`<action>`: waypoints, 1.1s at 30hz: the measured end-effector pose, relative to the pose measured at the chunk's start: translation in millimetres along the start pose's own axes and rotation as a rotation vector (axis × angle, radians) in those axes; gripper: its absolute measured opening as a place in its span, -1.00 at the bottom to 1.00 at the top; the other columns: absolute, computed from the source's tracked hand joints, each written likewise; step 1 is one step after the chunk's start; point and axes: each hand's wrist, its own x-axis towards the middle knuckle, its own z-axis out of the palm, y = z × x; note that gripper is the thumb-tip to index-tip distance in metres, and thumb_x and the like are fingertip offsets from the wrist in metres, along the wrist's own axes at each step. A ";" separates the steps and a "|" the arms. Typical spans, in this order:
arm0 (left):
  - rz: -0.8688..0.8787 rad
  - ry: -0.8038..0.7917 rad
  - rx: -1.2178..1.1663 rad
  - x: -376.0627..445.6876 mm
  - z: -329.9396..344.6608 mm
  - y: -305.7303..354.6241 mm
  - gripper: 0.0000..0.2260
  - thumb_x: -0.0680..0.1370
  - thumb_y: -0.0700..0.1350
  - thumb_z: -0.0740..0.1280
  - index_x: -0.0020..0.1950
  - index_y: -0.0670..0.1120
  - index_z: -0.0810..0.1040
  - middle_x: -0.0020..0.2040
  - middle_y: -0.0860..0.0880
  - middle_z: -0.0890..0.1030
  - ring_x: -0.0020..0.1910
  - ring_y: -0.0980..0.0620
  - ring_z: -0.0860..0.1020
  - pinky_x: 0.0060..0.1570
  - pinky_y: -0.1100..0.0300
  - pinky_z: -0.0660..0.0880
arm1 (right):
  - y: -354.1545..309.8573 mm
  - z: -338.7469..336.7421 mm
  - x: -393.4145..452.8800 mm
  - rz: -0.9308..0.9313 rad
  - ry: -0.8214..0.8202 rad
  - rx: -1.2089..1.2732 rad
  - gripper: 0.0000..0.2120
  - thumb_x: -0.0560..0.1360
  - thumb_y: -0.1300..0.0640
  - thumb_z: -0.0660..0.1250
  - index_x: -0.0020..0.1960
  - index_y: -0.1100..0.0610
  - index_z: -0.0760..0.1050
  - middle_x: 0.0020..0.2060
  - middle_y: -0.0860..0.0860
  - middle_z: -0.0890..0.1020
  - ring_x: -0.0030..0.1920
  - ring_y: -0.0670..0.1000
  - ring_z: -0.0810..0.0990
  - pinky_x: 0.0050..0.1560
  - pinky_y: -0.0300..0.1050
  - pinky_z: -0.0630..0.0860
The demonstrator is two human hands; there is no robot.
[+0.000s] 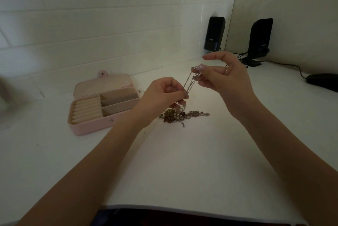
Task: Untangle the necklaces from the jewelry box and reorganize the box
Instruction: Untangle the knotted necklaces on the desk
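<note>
Pinching a thin silver chain [190, 81] taut mid-frame: left hand [164, 92] gripped its lower end, right hand [225, 75] its upper. Tangled necklace pile [180, 115] lay on white counter [182, 161] below. Pink jewelry box [102, 105] sat open, left of centre.

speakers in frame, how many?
2. One black speaker stands against the tiled back wall; the other speaker stands to its right by the side wall, on a stand. None look hidden.
</note>
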 end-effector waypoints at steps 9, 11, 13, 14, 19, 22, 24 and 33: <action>-0.057 -0.013 0.132 -0.8 -3.2 0.4 -0.90 0.51 -0.28 0.35 -0.16 -0.10 0.55 -0.30 0.02 0.67 -0.46 0.11 0.56 -0.50 0.30 0.43 | -0.4 -0.3 0.4 0.014 -0.015 0.017 -0.80 0.47 0.23 0.40 0.07 0.09 0.49 -0.21 0.03 0.72 -0.20 -0.03 0.70 -0.21 -0.25 0.57; -0.059 -0.013 0.207 -0.8 -3.5 -1.6 -0.89 0.53 -0.27 0.31 -0.13 -0.09 0.57 -0.28 0.01 0.68 -0.46 0.09 0.56 -0.51 0.30 0.41 | -2.3 -3.3 1.7 0.022 0.028 0.078 -0.79 0.49 0.23 0.38 0.10 0.13 0.48 -0.23 0.01 0.72 -0.23 -0.05 0.69 -0.23 -0.27 0.57; -0.052 -0.019 0.275 -0.9 -2.7 -4.1 -0.87 0.52 -0.29 0.29 -0.13 -0.10 0.59 -0.26 -0.02 0.68 -0.46 0.06 0.57 -0.51 0.29 0.42 | -3.7 -7.7 4.3 0.036 0.074 0.150 -0.78 0.49 0.25 0.37 0.12 0.15 0.48 -0.25 0.03 0.71 -0.27 -0.07 0.66 -0.27 -0.28 0.57; -0.051 -0.021 0.292 -0.7 -2.0 -5.4 -0.86 0.52 -0.30 0.29 -0.12 -0.11 0.59 -0.25 -0.05 0.68 -0.46 0.05 0.58 -0.49 0.28 0.44 | -4.0 -10.2 5.7 0.045 0.090 0.179 -0.77 0.49 0.25 0.37 0.13 0.16 0.47 -0.24 0.05 0.71 -0.29 -0.07 0.65 -0.28 -0.28 0.56; 0.047 0.078 0.449 3.0 -3.1 -14.5 -0.83 0.45 -0.32 0.33 -0.13 -0.05 0.62 -0.26 -0.08 0.68 -0.33 0.04 0.65 -0.23 0.14 0.54 | -1.3 -17.5 12.2 0.125 0.077 0.437 -0.82 0.54 0.33 0.27 0.12 0.17 0.41 -0.23 0.12 0.65 -0.36 -0.07 0.50 -0.41 -0.32 0.40; 0.102 0.095 0.495 5.2 -8.2 -18.6 -0.73 0.40 -0.35 0.35 -0.19 0.05 0.61 -0.28 0.03 0.68 -0.24 0.09 0.64 -0.14 0.18 0.56 | -0.3 -23.1 17.2 0.179 0.058 0.595 -0.85 0.58 0.33 0.19 0.10 0.16 0.39 -0.28 0.08 0.57 -0.41 -0.11 0.42 -0.47 -0.35 0.33; 0.128 0.103 0.511 6.3 -9.8 -18.8 -0.66 0.36 -0.41 0.29 -0.20 0.05 0.62 -0.28 0.09 0.66 -0.30 0.25 0.58 -0.22 0.36 0.51 | -0.4 -30.1 20.5 0.194 0.080 0.685 -0.85 0.59 0.33 0.16 0.12 0.15 0.37 -0.32 0.05 0.53 -0.44 -0.14 0.36 -0.50 -0.38 0.29; 0.016 0.126 0.242 10.0 -8.0 -16.6 -0.68 0.45 -0.51 0.11 -0.24 -0.11 0.43 -0.26 -0.02 0.65 -0.28 0.08 0.64 -0.18 0.20 0.49 | 4.0 -48.5 28.2 0.214 0.315 0.468 -0.75 0.58 0.32 0.20 0.20 0.08 0.37 -0.24 0.02 0.59 -0.49 -0.13 0.42 -0.59 -0.36 0.19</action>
